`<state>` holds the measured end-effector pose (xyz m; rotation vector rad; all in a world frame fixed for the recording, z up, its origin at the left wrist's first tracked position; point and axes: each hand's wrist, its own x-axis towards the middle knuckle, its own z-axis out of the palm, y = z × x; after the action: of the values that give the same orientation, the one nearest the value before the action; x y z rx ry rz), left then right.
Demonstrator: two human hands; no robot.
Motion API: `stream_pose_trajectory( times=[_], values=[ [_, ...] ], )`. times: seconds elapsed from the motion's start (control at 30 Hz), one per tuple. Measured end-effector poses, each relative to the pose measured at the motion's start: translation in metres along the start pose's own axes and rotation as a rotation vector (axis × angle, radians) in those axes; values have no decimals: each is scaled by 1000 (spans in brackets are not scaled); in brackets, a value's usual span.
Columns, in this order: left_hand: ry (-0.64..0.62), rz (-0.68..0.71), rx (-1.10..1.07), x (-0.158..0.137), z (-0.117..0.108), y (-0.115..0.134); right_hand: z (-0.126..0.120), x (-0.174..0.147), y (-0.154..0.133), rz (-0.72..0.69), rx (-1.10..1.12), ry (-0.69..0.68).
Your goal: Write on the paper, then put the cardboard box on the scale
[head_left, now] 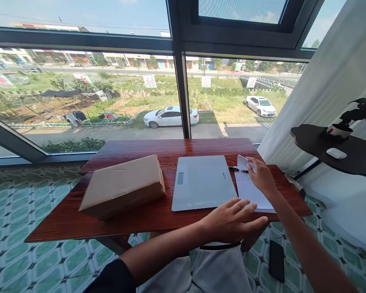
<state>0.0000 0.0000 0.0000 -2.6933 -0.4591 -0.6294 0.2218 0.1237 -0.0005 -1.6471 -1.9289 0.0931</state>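
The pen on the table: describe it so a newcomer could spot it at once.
Start at the red-brown wooden table by the window. Right of the grey flat scale lies a white sheet of paper; the pen rests across its top edge, beside the right hand. It is the only thin black thing there.

Both forearms are bare, without watch or ring. The left arm shows a black short sleeve at the upper part. A white garment with a dark band covers the lap.

The table is reddish-brown with a streaked wood grain; the box is plain tan cardboard; the scale is pale grey; the paper is white with fine dark print; the floor shows green-and-white patterned tiles; the phone is black.
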Motion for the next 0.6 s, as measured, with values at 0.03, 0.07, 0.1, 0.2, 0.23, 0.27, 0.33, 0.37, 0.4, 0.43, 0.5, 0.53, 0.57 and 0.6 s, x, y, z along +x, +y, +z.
stream_pose_trajectory(
  times=[0.03, 0.07, 0.1, 0.2, 0.23, 0.27, 0.33, 0.37, 0.4, 0.43, 0.5, 0.53, 0.57, 0.6],
  values=[
    [-59, 27, -39, 4, 7, 5, 2, -3, 10, 17, -55, -39],
    [-105, 52, -74, 8, 14, 9, 3, -6, 18, 33, -102, -78],
    [-138, 72, -100, 12, 20, 12, 6, -9, 26, 44, -137, -113],
    [-210, 106, -119, 21, 36, 16, 13, -18, 40, 53, -173, -180],
    [-228, 109, -110, 23, 41, 16, 15, -21, 42, 46, -176, -194],
    [-246, 108, -96, 24, 46, 16, 17, -23, 44, 34, -183, -204],
    [-267, 110, -64, 25, 54, 16, 20, -26, 47, 5, -202, -215],
    [-271, 112, -49, 25, 57, 16, 21, -26, 48, -9, -211, -216],
    [-272, 116, -37, 24, 60, 16, 22, -27, 49, -23, -218, -213],
    [-272, 115, -28, 23, 63, 16, 23, -27, 50, -40, -227, -205],
    [-268, 113, -22, 22, 69, 17, 25, -26, 51, -65, -262, -179],
    [-267, 113, -24, 21, 71, 17, 26, -26, 51, -77, -292, -163],
    [-267, 114, -27, 20, 73, 17, 27, -25, 52, -88, -328, -151],
    [-268, 115, -30, 20, 75, 17, 29, -24, 52, -93, -365, -147]
  ],
)
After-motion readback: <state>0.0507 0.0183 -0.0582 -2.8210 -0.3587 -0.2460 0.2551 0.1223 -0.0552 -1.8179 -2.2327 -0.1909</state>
